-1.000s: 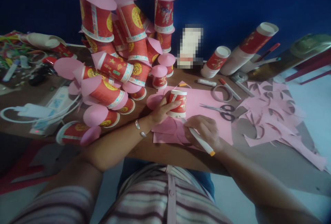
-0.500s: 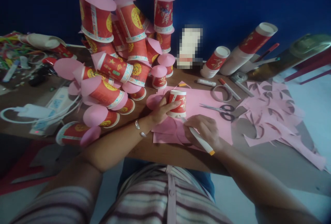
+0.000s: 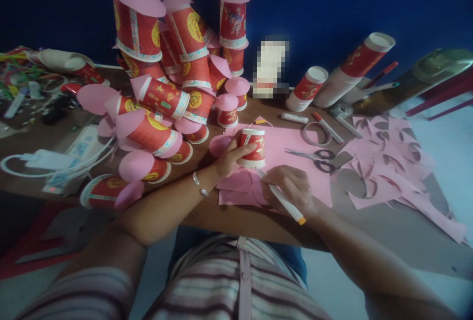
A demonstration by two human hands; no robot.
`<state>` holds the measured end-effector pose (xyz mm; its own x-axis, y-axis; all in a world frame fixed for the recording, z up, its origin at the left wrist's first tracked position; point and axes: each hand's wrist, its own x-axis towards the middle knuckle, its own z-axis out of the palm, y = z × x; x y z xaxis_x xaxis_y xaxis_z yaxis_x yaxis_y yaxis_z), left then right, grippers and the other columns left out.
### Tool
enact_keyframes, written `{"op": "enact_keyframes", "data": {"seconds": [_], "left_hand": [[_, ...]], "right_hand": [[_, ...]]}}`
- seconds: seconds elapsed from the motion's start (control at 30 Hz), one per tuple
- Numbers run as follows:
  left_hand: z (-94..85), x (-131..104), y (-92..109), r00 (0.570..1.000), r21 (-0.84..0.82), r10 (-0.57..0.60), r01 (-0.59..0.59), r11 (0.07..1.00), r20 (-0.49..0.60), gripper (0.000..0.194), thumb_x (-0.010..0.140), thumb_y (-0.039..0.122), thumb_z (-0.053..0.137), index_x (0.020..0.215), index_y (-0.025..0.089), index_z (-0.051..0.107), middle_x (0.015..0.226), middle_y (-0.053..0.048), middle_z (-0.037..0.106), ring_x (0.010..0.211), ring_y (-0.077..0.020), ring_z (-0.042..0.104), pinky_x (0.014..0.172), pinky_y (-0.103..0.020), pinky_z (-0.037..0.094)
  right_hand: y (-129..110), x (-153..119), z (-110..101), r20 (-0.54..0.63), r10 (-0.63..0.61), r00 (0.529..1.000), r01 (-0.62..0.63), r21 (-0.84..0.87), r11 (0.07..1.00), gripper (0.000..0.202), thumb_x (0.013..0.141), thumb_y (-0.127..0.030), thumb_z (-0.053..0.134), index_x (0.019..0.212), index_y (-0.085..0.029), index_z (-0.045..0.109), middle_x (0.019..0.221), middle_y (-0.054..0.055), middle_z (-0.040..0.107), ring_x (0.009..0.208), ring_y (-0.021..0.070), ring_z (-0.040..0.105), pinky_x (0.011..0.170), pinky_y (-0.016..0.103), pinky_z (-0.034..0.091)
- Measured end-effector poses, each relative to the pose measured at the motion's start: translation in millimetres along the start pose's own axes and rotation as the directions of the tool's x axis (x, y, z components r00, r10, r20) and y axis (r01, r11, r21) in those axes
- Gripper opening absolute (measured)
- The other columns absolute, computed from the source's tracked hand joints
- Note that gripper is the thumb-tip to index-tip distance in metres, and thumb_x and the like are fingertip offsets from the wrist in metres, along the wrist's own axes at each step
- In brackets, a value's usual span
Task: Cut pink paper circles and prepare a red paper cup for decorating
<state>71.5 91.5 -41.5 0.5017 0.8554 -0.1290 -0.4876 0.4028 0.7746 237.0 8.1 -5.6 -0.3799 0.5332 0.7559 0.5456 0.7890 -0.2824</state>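
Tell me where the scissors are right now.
In the head view, right of centre, the scissors lie mostly on the pink paper, between the right hand and the tape roll.

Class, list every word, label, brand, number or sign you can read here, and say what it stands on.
No text can be read.
Cup in the left hand: print too small.
Pink-topped cups: print too small or blurred.
Short white tube: marks too blurred.
Pixelated patch: unreadable.
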Motion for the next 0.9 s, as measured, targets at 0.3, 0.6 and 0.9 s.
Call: {"op": "enact_keyframes", "data": {"seconds": [0.3, 0.6, 0.9], "left_hand": [[-1.7, 0.2, -0.7, 1.000, -0.013, 0.005, -0.005, 1.000, 0.009, 0.043, 0.074, 0.031, 0.082, 0.113, 0.020, 0.066, 0.099, -0.004, 0.074, 0.090, -0.0187, 0.072, 0.082, -0.033, 0.056], [-2.3, 1.7, 3.3, 0.999, -0.031, 0.021, -0.022, 0.999, -0.040, 0.047, 0.073, 0.030, 0.081, 0.116, 0.018, 0.068, 0.110, -0.007, 0.076, 0.099, -0.0227, 0.073, 0.085, -0.036, 0.057], [2.9, 2.2, 6.0, 0.998, -0.022, 0.041, -0.042, 0.999, -0.052, 0.044, 0.071, 0.035, 0.080, 0.111, 0.020, 0.068, 0.112, -0.008, 0.077, 0.108, -0.0293, 0.073, 0.089, -0.041, 0.058]], "right_hand": [[1.3, -3.3, 1.6, -0.020, 0.028, 0.999, -0.028, 0.000, 1.000, 0.021, 0.088, -0.004, 0.063, 0.099, -0.021, 0.057, 0.070, -0.002, 0.066, 0.057, 0.0135, 0.062, 0.056, 0.026, 0.052], [4.9, -5.9, 4.2, -0.065, 0.000, 0.998, -0.002, -0.029, 1.000, 0.024, 0.086, -0.004, 0.064, 0.102, -0.020, 0.058, 0.071, -0.002, 0.067, 0.060, 0.0140, 0.064, 0.058, 0.027, 0.054], [6.4, -5.8, 4.4, -0.081, 0.004, 0.997, -0.010, -0.074, 0.997, 0.023, 0.087, -0.005, 0.064, 0.102, -0.021, 0.057, 0.071, -0.003, 0.067, 0.059, 0.0129, 0.063, 0.058, 0.025, 0.052]]}}
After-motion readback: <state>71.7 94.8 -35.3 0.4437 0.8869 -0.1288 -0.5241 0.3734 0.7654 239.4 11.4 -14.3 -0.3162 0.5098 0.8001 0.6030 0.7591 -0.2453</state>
